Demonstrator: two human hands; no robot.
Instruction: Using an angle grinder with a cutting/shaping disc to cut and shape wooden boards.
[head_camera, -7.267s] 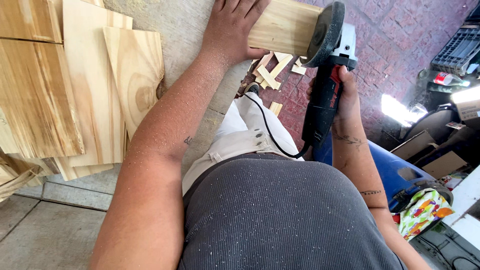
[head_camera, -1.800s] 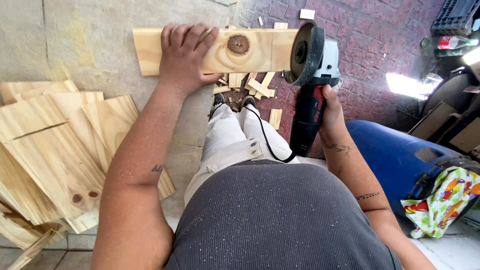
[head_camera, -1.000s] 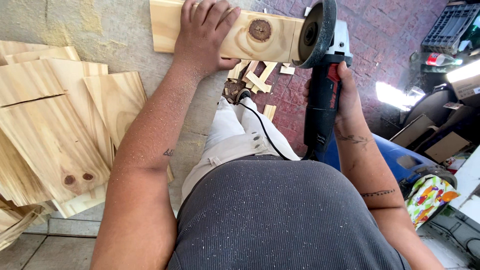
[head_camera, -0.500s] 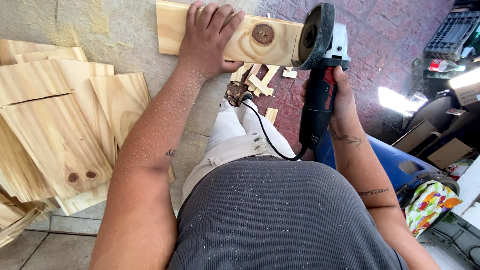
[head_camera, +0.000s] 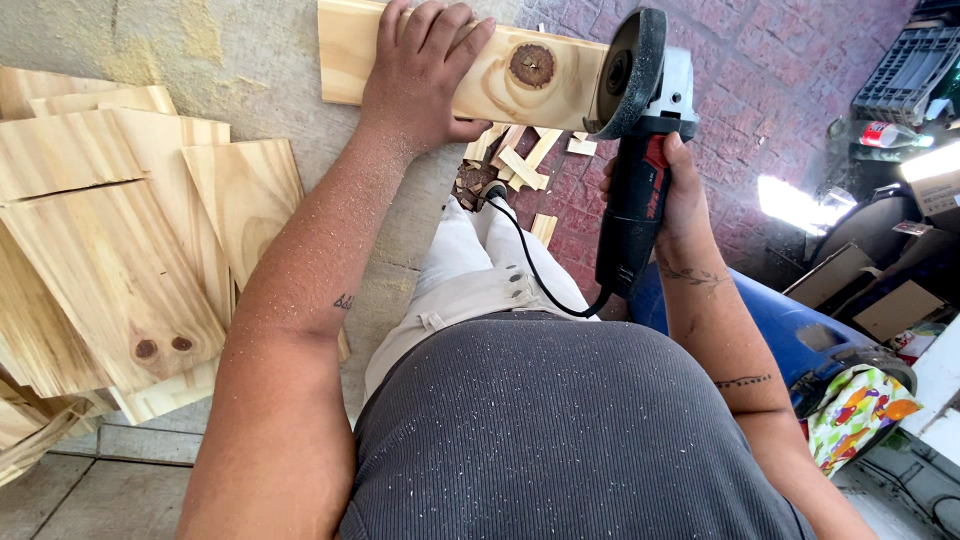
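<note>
Inspector: Pine board, pale, with one dark round knot right of centre, lies crosswise at the top of the head view, over the concrete floor on one side and the reddish brick paving on the other. What bears it from below cannot be told.

Clerk: Who has hold of it?

Inspector: Left hand lies flat on top of the board, fingers spread over the far edge, thumb along the near edge. It presses down on the board more than it clasps it.

Clerk: And the other hand?

Inspector: Right hand is wrapped tight around the black and red body of an angle grinder. The grinder's guard and disc stand against the right end of the board, just beside the knot. A black cord runs from the tool's rear across the light trousers.

Clerk: Surroundings?

Inspector: Small wood offcuts lie on the ground below the board, near a shoe. A spread of cut pine panels lies on the concrete to the left, overlapping, well apart from the board. A blue barrel stands just beside the right forearm. Fine sawdust speckles both forearms and the grey shirt.
</note>
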